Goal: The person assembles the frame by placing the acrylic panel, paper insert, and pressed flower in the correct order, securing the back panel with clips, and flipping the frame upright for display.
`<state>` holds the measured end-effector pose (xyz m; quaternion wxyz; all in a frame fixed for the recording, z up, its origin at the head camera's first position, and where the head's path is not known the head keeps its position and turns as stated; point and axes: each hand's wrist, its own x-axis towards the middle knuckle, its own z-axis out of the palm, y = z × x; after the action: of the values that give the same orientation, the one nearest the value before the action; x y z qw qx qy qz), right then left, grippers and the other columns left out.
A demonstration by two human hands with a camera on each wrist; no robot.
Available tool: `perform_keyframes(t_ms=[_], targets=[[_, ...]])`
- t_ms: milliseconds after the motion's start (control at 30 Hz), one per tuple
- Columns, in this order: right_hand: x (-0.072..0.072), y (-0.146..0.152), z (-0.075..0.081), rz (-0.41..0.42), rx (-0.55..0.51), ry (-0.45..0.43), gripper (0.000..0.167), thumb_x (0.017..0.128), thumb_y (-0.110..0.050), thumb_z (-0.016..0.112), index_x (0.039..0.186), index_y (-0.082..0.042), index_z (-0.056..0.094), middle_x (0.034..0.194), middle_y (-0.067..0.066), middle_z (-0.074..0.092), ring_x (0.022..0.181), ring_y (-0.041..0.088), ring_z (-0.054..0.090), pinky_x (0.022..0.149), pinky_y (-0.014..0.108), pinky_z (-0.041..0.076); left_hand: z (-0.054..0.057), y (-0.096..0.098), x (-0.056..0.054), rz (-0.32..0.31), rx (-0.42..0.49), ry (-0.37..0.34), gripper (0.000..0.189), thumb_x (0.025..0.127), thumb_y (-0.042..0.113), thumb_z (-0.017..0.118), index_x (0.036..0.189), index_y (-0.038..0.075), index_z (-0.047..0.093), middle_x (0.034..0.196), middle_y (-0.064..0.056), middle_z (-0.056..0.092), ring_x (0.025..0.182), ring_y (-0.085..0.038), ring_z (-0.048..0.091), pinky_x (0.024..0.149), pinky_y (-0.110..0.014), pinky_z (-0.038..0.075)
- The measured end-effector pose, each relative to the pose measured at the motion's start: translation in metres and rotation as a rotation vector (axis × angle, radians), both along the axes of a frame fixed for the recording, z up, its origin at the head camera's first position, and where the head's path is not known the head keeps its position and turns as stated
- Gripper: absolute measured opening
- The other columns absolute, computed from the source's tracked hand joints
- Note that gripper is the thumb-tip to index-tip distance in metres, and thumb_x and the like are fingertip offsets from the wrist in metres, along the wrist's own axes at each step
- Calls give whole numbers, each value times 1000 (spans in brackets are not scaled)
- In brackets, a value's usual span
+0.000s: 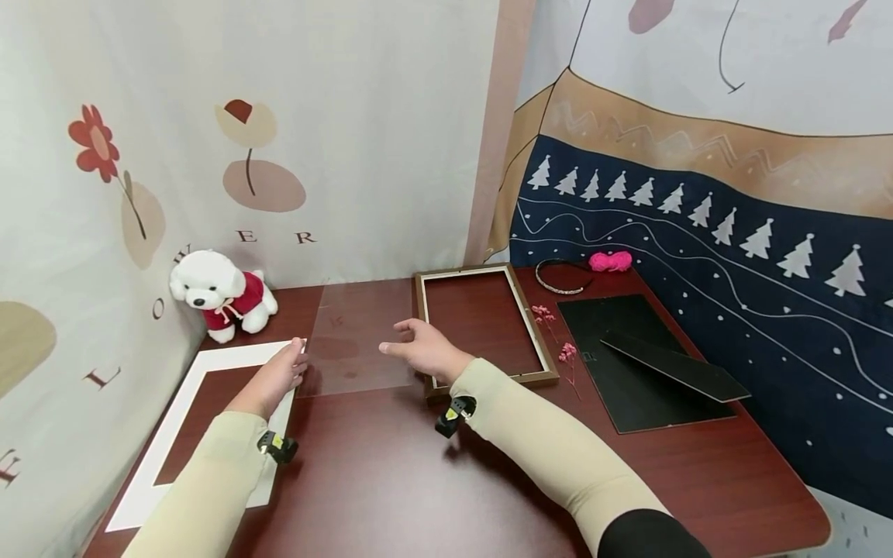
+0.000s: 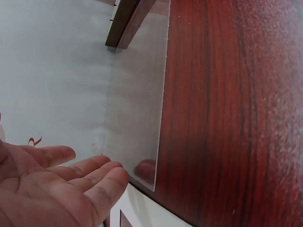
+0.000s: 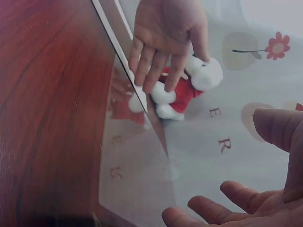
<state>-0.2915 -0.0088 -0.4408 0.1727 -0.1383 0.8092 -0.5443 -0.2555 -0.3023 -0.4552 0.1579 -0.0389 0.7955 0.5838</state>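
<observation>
A clear sheet lies flat on the table between my hands, reflecting the curtain. Over the right edge of a white mat board is my left hand; its fingers look straight and hold nothing in the left wrist view. Whether it touches the mat, I cannot tell. My right hand hovers between the sheet and a brown picture frame, thumb and fingers spread, nothing in them. In the right wrist view the clear sheet runs beside the mat's edge.
A white toy dog in red sits at the back left. On the right lie a black backing board with a raised stand leg, pink dried flowers, a headband and a pink yarn bundle. Curtains border the table.
</observation>
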Motion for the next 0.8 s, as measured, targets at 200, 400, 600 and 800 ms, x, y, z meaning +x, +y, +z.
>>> perform_keyframes(t_ms=[200, 400, 600, 800], targets=[[2, -15, -12, 11, -51, -53, 68, 100, -42, 72, 153, -4, 51, 156, 23, 49, 123, 31, 63, 97, 43, 56, -1, 0, -3, -30, -39, -22, 76, 111, 47, -4, 162, -9, -11, 164, -45, -2, 155, -58, 0, 126, -65, 10], [4, -19, -19, -23, -70, -74, 69, 101, -44, 70, 153, -3, 50, 157, 22, 48, 131, 35, 60, 103, 49, 53, 1, 1, -6, -25, -90, -15, 80, 111, 49, -6, 162, -13, -7, 162, -46, 3, 154, -60, 4, 125, -67, 12], [3, -19, -20, -17, -60, -78, 70, 101, -47, 69, 153, -4, 50, 154, 19, 50, 125, 32, 63, 101, 48, 54, 1, 0, -9, 15, -91, -36, 81, 111, 51, -3, 162, -12, -6, 163, -46, 7, 155, -58, 10, 126, -64, 17], [4, -18, -18, -14, -83, -112, 69, 101, -44, 70, 152, -3, 50, 148, 18, 55, 94, 20, 63, 79, 38, 53, 0, -8, -14, 123, 49, -92, 83, 111, 56, 3, 165, -7, -4, 166, -41, 9, 157, -54, 15, 126, -60, 22]])
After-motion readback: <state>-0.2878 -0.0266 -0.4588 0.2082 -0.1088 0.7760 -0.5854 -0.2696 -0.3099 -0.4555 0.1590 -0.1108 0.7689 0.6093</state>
